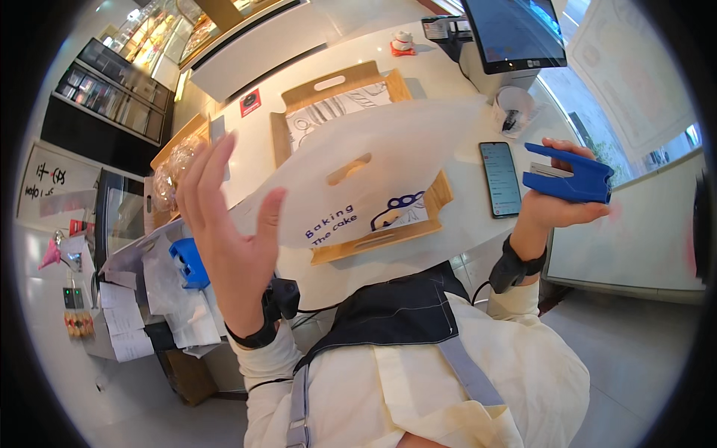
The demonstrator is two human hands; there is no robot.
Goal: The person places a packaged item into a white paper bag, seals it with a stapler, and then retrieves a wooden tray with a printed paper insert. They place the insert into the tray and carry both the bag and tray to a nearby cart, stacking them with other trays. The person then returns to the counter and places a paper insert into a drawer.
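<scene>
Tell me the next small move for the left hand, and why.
Probably close the left hand on the pale bag to steady it: that hand is raised with fingers spread, while the right hand holds the blue stapler to the bag's right, leaving only the left free.

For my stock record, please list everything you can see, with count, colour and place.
Carry bag: 1, translucent white, centre
Wooden trays: 2, brown, centre and left
Phone: 1, black, right of bag
Counter: 1, white, under phone
Stapler: 1, blue, right of phone
Figurine: 1, white-red, far side
Monitor: 1, black, upper right
Wrapped goods: several, brownish, left
Unclear object: 1, blue, left
Papers: several, white, lower left
Left hand: 1, bare, open, left
Right hand: 1, bare, around stapler
</scene>
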